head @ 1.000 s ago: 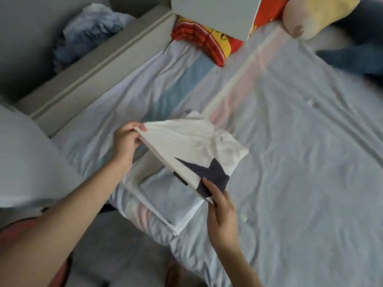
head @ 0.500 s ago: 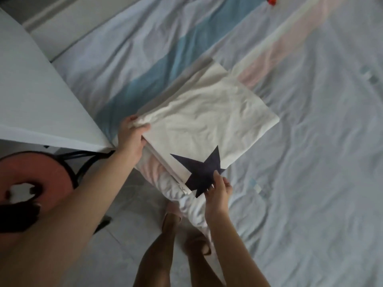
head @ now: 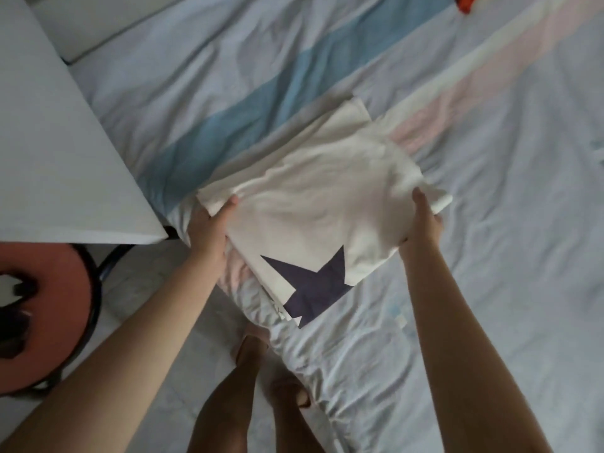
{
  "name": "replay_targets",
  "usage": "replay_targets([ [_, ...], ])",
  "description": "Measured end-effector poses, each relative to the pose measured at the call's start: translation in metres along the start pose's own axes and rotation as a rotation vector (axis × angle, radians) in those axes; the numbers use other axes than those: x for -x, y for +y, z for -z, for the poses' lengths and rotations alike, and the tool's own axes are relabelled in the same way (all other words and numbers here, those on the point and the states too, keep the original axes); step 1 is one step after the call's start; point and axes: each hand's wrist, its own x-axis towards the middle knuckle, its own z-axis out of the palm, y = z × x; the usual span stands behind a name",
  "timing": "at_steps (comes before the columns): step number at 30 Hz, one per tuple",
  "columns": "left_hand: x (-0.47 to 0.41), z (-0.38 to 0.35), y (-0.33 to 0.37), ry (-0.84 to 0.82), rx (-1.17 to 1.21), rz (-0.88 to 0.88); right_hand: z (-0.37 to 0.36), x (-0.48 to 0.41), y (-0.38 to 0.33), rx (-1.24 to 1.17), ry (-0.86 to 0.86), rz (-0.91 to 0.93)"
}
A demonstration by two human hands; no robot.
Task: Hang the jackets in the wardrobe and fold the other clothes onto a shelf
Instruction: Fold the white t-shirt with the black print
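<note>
I am looking straight down at a folded white fabric garment. It is a flat, rough square with a dark navy star print at its near corner. It sits at the near edge of the bed, whose pale grey-blue sheet carries a broad blue stripe and a faint pink stripe, both running diagonally. The starred corner pokes out past the bed's edge. I cannot tell whether the garment rests fully on the sheet or is lifted slightly off it.

The left hand grips the garment's left edge, thumb on top and fingers tucked under the cloth out of sight. The right hand grips the right edge the same way, thumb lying along the top and fingers hidden beneath. Both hands are closed on the garment, one at each side.

At the left a plain white worktop juts in, its corner just beside the left hand. Below it a round red stool with a black metal frame stands on a pale tiled floor. The person's bare legs and feet are right against the bed's edge. A scrap of orange-red cloth shows at the top edge, well apart from the garment.
</note>
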Motion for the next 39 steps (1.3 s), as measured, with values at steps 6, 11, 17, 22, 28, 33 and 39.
replay_targets([
  [6, 0.002, 0.000, 0.008, 0.039, -0.233, -0.198, -0.009, -0.025, -0.016, 0.032, 0.204, 0.198],
  [11, 0.000, -0.008, 0.007, 0.140, -0.238, -0.175, -0.008, -0.027, 0.000, 0.575, 0.498, 0.317],
  [17, -0.006, -0.011, 0.005, 0.088, -0.106, -0.042, -0.088, -0.037, -0.029, 1.130, -0.270, 0.768],
  [22, -0.015, 0.003, 0.012, -0.108, -0.102, 0.046, -0.142, -0.055, -0.051, 1.107, -0.419, 0.611],
  [28, -0.015, -0.007, 0.012, -0.007, -0.030, -0.116, -0.158, -0.049, -0.067, 0.965, -0.272, 0.773],
  [33, -0.014, -0.020, 0.005, 0.327, -0.382, -0.364, -0.143, -0.040, -0.034, 1.357, -0.082, 1.024],
  [39, 0.017, -0.044, -0.018, -0.122, -1.238, -0.946, -0.101, 0.007, 0.038, 1.540, -0.855, 1.670],
])
